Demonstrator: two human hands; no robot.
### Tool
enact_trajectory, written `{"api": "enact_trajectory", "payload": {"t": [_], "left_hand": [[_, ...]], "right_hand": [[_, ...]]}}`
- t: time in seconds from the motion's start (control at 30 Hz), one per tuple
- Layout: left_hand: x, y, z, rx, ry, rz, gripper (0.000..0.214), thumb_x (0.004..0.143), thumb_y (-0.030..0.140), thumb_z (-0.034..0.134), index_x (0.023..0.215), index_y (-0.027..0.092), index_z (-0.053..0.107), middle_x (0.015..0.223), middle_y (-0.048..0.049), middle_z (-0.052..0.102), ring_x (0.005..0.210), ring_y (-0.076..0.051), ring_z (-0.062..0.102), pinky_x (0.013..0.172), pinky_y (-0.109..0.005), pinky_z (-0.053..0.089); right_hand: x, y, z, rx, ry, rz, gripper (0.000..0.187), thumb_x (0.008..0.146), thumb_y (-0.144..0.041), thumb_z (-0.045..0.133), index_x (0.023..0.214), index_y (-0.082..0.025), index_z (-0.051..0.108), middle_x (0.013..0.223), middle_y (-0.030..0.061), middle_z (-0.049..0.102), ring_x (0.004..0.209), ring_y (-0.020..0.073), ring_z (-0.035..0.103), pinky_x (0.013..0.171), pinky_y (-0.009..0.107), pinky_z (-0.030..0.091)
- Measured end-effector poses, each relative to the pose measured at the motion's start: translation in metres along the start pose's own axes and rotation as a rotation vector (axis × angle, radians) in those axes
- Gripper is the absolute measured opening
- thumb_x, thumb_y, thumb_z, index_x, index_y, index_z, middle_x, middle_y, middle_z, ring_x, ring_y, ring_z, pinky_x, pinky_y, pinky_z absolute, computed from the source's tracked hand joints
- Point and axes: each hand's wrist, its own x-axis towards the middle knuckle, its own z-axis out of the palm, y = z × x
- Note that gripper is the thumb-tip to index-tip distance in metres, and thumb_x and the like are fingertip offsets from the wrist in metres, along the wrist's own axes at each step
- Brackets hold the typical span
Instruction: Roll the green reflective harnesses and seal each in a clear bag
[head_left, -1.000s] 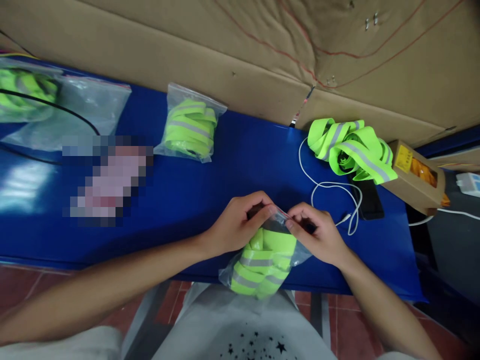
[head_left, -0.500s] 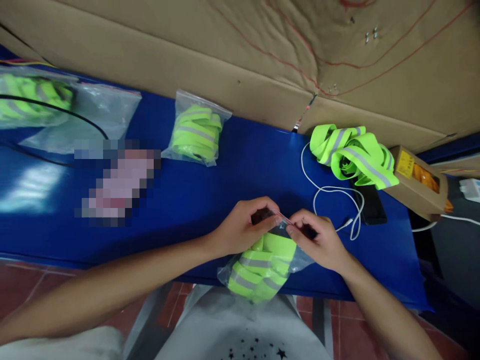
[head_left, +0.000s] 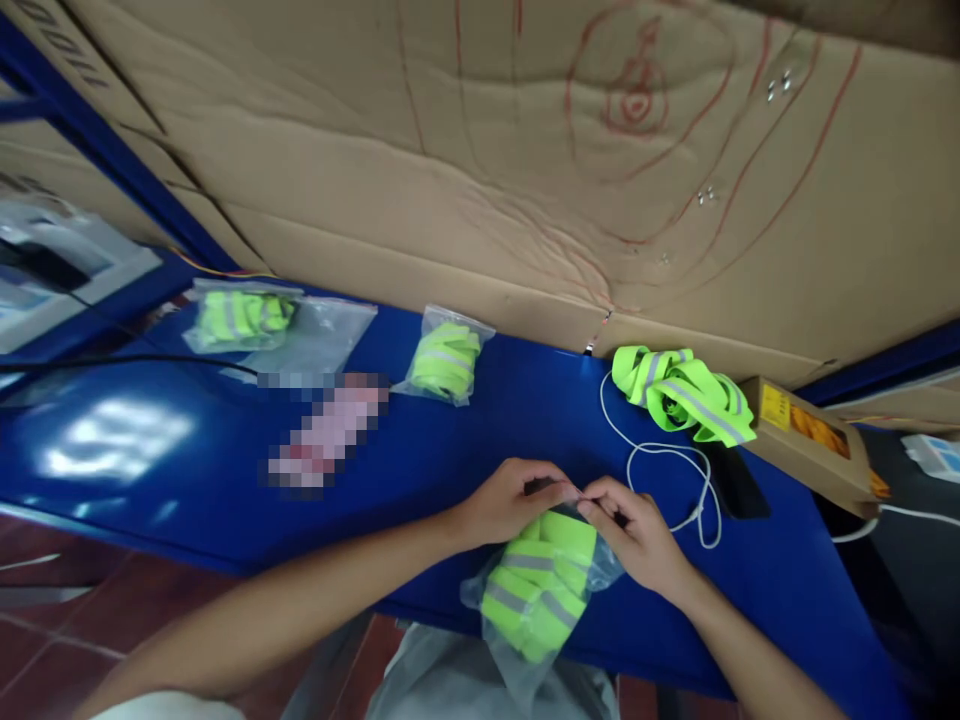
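A clear zip bag [head_left: 541, 588] stuffed with folded neon-yellow reflective straps hangs over the near edge of the blue table [head_left: 450, 450]. My left hand [head_left: 510, 500] pinches the bag's top edge from the left, fingers closed. My right hand [head_left: 637, 535] pinches the same edge from the right, fingertips nearly touching those of the left. A loose pile of neon reflective straps [head_left: 682, 392] lies at the back right. Another filled bag [head_left: 446, 358] sits at the back centre, and a third filled bag [head_left: 240, 318] lies further left.
A white cable [head_left: 660, 465] loops beside a black phone [head_left: 731, 480]. A cardboard box with a window [head_left: 814, 440] stands at the right end. Cardboard sheets [head_left: 525, 180] line the back. Empty clear bags [head_left: 322, 335] and a black cable [head_left: 112, 362] lie at the left.
The camera has tilted up and back, so everything sits lower and smaller in view. My hands have drawn closer together along the bag's top edge.
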Motion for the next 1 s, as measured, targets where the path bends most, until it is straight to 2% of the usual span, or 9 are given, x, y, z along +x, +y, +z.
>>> {"api": "enact_trajectory", "payload": {"t": [0.13,0.33,0.43,0.5,0.6,0.67,0.77,0.9,1.0], "left_hand": [[0.001,0.003,-0.006,0.041,0.063,0.091,0.035,0.098,0.044,0.059,0.097,0.015,0.079,0.096,-0.0068,0.079,0.088,-0.020,0.069,0.081,-0.028,0.050],[0.006,0.006,-0.012,-0.011,0.203,0.090,0.043,0.096,0.056,0.059,0.099,0.016,0.075,0.096,-0.0075,0.076,0.092,-0.021,0.068,0.086,-0.031,0.051],[0.008,0.007,-0.016,-0.123,0.137,0.011,0.051,0.090,0.055,0.069,0.125,0.019,0.065,0.106,-0.0076,0.073,0.099,-0.021,0.068,0.091,-0.034,0.051],[0.006,0.009,-0.020,-0.146,0.052,-0.032,0.077,0.081,0.049,0.081,0.145,0.023,0.048,0.117,-0.0092,0.070,0.107,-0.023,0.067,0.092,-0.036,0.051],[0.001,0.011,-0.024,-0.003,-0.090,-0.028,0.113,0.068,0.039,0.093,0.158,0.027,0.026,0.132,-0.0147,0.063,0.115,-0.028,0.065,0.091,-0.038,0.052],[0.001,0.011,-0.027,0.114,-0.093,-0.003,0.114,0.069,0.038,0.092,0.159,0.028,0.023,0.133,-0.0153,0.062,0.111,-0.028,0.067,0.088,-0.038,0.053],[0.006,0.011,-0.034,0.288,0.054,0.019,0.100,0.079,0.044,0.083,0.158,0.027,0.024,0.127,-0.0137,0.066,0.102,-0.028,0.071,0.086,-0.041,0.055],[0.011,0.024,-0.056,0.767,0.425,0.108,0.071,0.096,0.038,0.062,0.157,0.018,0.032,0.152,-0.0225,0.049,0.139,-0.038,0.051,0.111,-0.054,0.044],[0.004,0.042,-0.080,1.091,0.647,0.186,0.052,0.103,0.030,0.044,0.152,0.016,0.042,0.161,-0.0197,0.038,0.149,-0.035,0.038,0.121,-0.051,0.034]], "right_hand": [[0.005,0.000,-0.004,0.032,0.069,-0.001,0.030,0.100,-0.048,0.059,0.093,-0.019,0.067,0.062,-0.0047,0.045,0.057,0.0110,0.044,0.055,0.024,0.033],[0.007,0.003,-0.013,0.083,0.147,-0.004,0.038,0.099,-0.051,0.058,0.081,-0.019,0.065,0.063,-0.0028,0.048,0.058,0.0117,0.043,0.055,0.025,0.033],[0.006,0.003,-0.015,0.075,0.222,-0.024,0.036,0.097,-0.051,0.061,0.083,-0.019,0.067,0.063,-0.0022,0.050,0.057,0.0122,0.043,0.055,0.026,0.034],[0.005,0.004,-0.016,0.109,0.298,-0.014,0.035,0.096,-0.052,0.063,0.084,-0.019,0.068,0.063,-0.0020,0.051,0.057,0.0126,0.045,0.054,0.026,0.036],[0.007,0.007,-0.019,0.255,0.421,0.062,0.036,0.096,-0.055,0.061,0.092,-0.020,0.068,0.061,-0.0025,0.052,0.054,0.0137,0.049,0.053,0.026,0.041],[0.011,0.011,-0.022,0.384,0.485,0.119,0.039,0.097,-0.059,0.059,0.102,-0.021,0.067,0.065,-0.0013,0.057,0.056,0.0154,0.055,0.056,0.028,0.049],[0.017,0.016,-0.027,0.498,0.544,0.161,0.048,0.095,-0.063,0.058,0.118,-0.021,0.063,0.084,0.0042,0.068,0.071,0.0190,0.066,0.068,0.033,0.057],[0.018,0.015,-0.026,0.455,0.496,0.137,0.051,0.096,-0.064,0.057,0.122,-0.020,0.062,0.094,0.0070,0.069,0.080,0.0194,0.066,0.072,0.032,0.057],[0.014,0.012,-0.021,0.396,0.429,0.098,0.049,0.098,-0.063,0.055,0.121,-0.020,0.062,0.094,0.0076,0.069,0.080,0.0190,0.066,0.074,0.032,0.056]]}}
